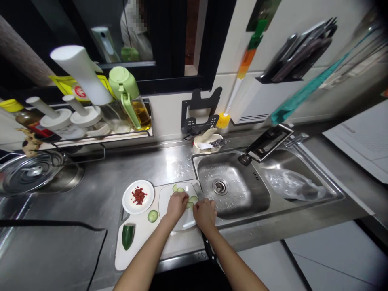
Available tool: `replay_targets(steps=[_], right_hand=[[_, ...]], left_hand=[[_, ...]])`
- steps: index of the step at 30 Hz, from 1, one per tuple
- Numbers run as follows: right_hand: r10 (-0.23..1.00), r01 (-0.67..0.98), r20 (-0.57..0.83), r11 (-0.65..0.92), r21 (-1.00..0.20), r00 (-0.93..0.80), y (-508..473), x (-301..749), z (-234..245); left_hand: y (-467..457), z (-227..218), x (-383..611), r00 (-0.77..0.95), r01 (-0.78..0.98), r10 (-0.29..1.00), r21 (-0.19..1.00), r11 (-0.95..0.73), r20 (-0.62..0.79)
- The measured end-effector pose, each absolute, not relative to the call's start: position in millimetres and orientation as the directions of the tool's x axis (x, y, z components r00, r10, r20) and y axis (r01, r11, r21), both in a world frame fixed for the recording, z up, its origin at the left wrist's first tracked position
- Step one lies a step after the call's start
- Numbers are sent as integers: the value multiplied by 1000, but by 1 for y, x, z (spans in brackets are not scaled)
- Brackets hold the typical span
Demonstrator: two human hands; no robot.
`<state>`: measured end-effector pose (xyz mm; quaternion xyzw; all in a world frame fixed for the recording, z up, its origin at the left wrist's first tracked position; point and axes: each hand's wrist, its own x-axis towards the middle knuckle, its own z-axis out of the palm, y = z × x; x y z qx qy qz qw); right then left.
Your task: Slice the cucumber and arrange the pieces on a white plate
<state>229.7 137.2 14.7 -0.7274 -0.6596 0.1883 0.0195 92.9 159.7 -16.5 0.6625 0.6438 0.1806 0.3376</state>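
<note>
Both my hands are over a white squarish plate [165,198] that lies on the cutting board, with thin cucumber slices [193,199] on it. My left hand [177,205] has its fingers curled down and pinched together; what is between them is hidden. Close beside it, my right hand [206,214] has its fingertips closed at the edge of a cucumber slice [189,205]. Left of the plate lie a single cucumber round [152,216] and a cut cucumber piece [128,237]. A knife [209,247] with a black handle is partly covered by my right forearm.
A round white plate [129,202] with chopped red pieces stands on the cutting board [121,256]. The sink [239,194] is to the right, a plastic bag [291,184] in its second basin. A condiment rack [127,135] with an oil bottle [141,113] hangs behind; a lidded pot [66,178] stands left.
</note>
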Motion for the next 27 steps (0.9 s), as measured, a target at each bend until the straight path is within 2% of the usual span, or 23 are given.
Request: replay_targets(steps=[8, 16, 27], right_hand=[[925, 967, -372, -162, -197, 79, 143, 222, 27], [932, 984, -357, -113, -137, 57, 146, 217, 30], [945, 989, -323, -87, -116, 46, 146, 216, 24]], left_hand=[[160, -22, 95, 114, 781, 985, 624, -10, -127], [158, -26, 97, 88, 787, 995, 615, -43, -43], [156, -33, 99, 92, 811, 995, 579, -88, 22]])
